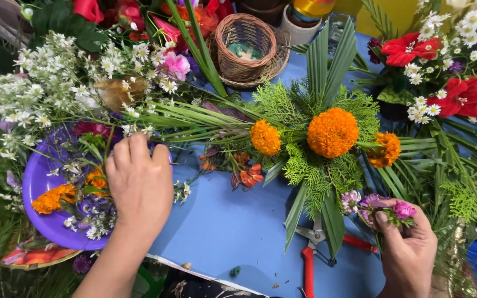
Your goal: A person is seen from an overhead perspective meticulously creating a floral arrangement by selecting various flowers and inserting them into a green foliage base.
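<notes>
Two hands: both working low in view, well apart.
Left hand (139, 185): reaching palm-down over the purple plate (35, 185) of loose blooms; grip hidden, so I cannot tell how it is lying.
Right hand (407, 248): pinching a pink sprig (385, 208), stems pointing down.
Bouquet (327, 143): lying on the blue worktop (222, 221), up-left of the sprig, nearer the right hand, long axis running top to bottom.
Scissors (318, 248): lying just beside the right hand.

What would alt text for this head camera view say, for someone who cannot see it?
A person's left hand reaches into a purple plate of loose flowers while the right hand holds small pink blooms. Between them, on a blue table, lie an arrangement of orange marigolds on greenery and red-handled scissors.
</notes>
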